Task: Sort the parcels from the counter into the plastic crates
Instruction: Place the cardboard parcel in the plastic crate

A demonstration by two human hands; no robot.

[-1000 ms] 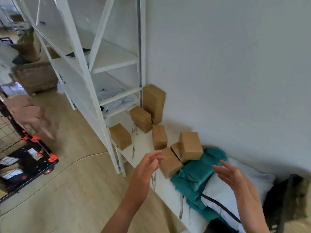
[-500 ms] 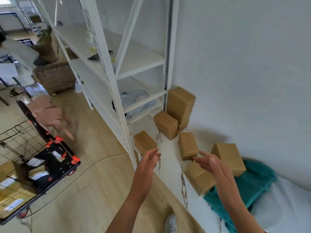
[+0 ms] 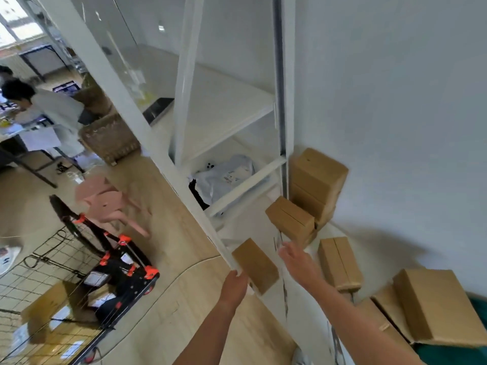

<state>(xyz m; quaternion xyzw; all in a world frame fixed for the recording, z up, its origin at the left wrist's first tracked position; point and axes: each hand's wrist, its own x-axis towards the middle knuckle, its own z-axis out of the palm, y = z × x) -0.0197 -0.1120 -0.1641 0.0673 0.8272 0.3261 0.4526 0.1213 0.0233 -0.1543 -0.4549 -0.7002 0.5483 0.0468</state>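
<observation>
My left hand [image 3: 235, 281] sits against the near end of a small parcel [image 3: 255, 264] at the bench [image 3: 303, 309] edge; I cannot tell whether its fingers grip it. My right hand [image 3: 295, 256] is relaxed and empty, fingers stretched toward a second parcel [image 3: 290, 219]. A third parcel [image 3: 340, 262] lies just beside that hand.

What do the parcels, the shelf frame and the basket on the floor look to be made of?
Parcels: plain brown cardboard, matte, with flap seams showing on some tops.
Shelf frame: probably painted metal, going by its thin, smooth white struts, though the look leaves that open.
Basket: woven, wicker-like fibre with a coarse brown weave; it is too blurred to say more.
</observation>
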